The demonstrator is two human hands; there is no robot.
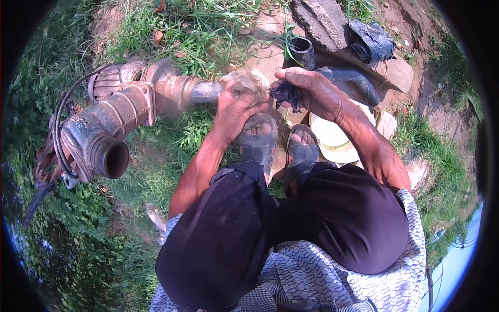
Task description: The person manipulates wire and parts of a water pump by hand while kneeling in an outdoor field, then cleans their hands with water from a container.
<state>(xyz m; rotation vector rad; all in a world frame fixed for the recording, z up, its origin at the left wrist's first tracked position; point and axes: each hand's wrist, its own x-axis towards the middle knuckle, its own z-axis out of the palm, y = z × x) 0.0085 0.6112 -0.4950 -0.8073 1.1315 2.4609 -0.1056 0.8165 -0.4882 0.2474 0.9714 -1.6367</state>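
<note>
My left hand [230,115] is closed on a pale, crumpled sheet that looks like thin plastic [249,83]. It sits right by the end of a dark pipe [205,92] joined to a rusty pump [106,110]. Between the fingers of my right hand [317,92] is a small wad of black crumpled material [286,94], plastic or cloth, I cannot tell which. Both hands are close together above my sandalled feet. The pump lies at the left, its round open mouth [115,160] toward me.
A cream-coloured round container [335,140] stands under my right forearm. Beyond my right hand lie a short black pipe piece [301,52], a bent black pipe [356,83], a stone slab [322,23] and a crumpled black sheet [370,41]. Grass [176,31] surrounds the pump.
</note>
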